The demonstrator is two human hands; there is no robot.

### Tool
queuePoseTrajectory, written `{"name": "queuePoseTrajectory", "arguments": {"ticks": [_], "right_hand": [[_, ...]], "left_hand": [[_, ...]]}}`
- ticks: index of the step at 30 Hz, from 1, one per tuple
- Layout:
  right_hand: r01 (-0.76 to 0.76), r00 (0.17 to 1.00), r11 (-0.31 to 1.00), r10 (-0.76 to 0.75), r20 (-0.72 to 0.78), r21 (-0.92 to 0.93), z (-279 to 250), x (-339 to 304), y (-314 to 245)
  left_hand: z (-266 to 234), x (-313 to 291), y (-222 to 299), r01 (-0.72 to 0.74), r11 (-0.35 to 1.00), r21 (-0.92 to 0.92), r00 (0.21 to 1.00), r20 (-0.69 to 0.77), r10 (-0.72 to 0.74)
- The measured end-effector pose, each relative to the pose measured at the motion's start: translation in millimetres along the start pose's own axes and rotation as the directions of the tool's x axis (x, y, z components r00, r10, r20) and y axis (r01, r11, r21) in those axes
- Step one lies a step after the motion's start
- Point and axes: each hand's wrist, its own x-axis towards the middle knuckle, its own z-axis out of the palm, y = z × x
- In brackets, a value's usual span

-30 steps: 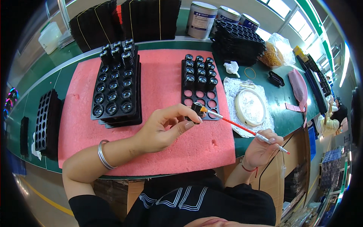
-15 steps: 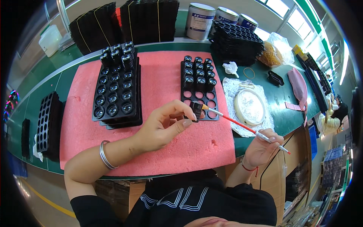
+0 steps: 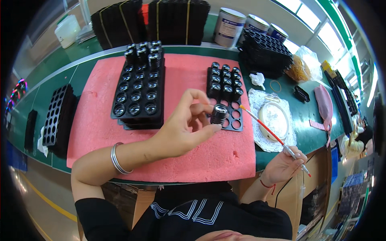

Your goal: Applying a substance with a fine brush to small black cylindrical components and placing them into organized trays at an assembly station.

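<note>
My left hand (image 3: 183,126) pinches a short black lens barrel (image 3: 218,114) with a shiny glass top, now upright above the pink foam mat. In my right hand (image 3: 283,164) is a thin paintbrush (image 3: 270,130) with a red and silver handle. Its bristle tip points up and left, apart from the barrel. Just beyond the barrel lies a black holed tray (image 3: 237,129), its back rows filled with similar lens barrels and its front holes bare. To the left, a stacked black tray (image 3: 142,115) carries rows of glass-topped lenses, with taller ones at the back.
Right of the foam mat (image 3: 92,136), a round shallow dish (image 3: 275,120) sits on crumpled white paper. Black trays are piled (image 3: 265,52) behind it near metal cans (image 3: 229,28). More holed trays (image 3: 58,116) stand at far left. A pink pouch (image 3: 323,104) lies at right.
The lens barrel in my left hand has turned from lying sideways at the brush tip to upright. The brush tip has come away from it. The whole view has shifted slightly.
</note>
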Motion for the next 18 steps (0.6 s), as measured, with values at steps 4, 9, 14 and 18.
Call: {"name": "queuePoseTrajectory", "arguments": {"ticks": [4, 9, 14, 18], "right_hand": [[-0.022, 1.0, 0.998, 0.022, 0.007, 0.054, -4, -1, -3], [-0.027, 1.0, 0.999, 0.027, -0.004, 0.024, -5, -2, -3], [-0.042, 0.999, 0.999, 0.042, 0.012, 0.014, -8, -2, -2], [-0.043, 0.999, 0.999, 0.043, -0.01, -0.009, -6, -3, -3]], "left_hand": [[-12, 12, 49, -0.01, 0.948, 0.317, 0.999, -0.032, 0.021], [-64, 28, 87, -0.092, 0.787, 0.61, 0.974, -0.111, 0.2], [-121, 21, 98, 0.102, 0.481, 0.871, 0.963, -0.208, 0.171], [-139, 25, 77, 0.243, 0.385, 0.89, 0.955, -0.288, 0.064]]}}
